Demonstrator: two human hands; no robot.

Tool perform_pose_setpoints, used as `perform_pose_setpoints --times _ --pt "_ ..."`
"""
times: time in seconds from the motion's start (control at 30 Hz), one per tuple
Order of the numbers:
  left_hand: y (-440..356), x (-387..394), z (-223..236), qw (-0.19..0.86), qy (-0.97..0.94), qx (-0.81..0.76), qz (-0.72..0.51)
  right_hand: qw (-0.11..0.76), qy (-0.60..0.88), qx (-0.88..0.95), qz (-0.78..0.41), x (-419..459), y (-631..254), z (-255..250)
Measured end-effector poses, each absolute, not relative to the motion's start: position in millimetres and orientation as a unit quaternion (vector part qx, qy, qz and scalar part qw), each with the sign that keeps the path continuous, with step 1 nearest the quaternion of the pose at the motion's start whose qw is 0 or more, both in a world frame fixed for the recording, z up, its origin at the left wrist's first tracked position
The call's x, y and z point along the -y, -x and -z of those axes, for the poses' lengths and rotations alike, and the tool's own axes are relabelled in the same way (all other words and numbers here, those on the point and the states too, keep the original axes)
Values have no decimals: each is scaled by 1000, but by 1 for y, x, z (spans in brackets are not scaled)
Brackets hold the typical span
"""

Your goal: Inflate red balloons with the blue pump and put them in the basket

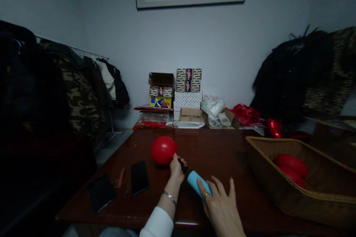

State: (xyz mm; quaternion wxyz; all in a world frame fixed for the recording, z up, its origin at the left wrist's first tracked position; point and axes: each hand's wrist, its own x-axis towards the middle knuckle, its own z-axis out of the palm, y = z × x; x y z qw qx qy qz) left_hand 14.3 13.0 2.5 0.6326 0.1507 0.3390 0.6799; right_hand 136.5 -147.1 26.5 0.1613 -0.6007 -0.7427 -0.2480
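Quickly, left to right: coats (80,89) on a rack, then the dark table (111,166) with a tablet-like black slab (101,192) near its left edge. Just beside that, a small red strip (121,177), maybe a flat balloon, too dim to be sure. Next a black phone (139,177); beyond it, tiny coloured bits (136,146), too small to name.

Mid-table: red balloon (164,150), round and filled, its near right side at the left hand (177,168). That hand's fingers are curled tight around a black piece (183,167) by the balloon; whether they pinch the balloon's neck too, can't tell. Just right of it, a light blue tube (198,185), tilted, its far end pointing at the black piece; looks like a pump, join not clear. Right hand (221,202) grasps the tube, index finger along it, other fingers spread off it; thumb mostly hidden.

Behind, stacked boxes (188,98) by the wall. Far right, wicker basket (261,181) with at least two red balloons (292,166) inside.

Progress, my call: partway. Basket balloons look finished; the one at the left hand has air in it but isn't in the basket. Closing its neck seems left, can't see a knot. How many more remain: unclear.
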Motion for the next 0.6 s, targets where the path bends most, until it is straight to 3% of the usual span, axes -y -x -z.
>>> perform_pose_setpoints --times 0.6 --pt "-12 -16 3 634 -161 -354 -668 192 611 732 231 134 -123 -15"
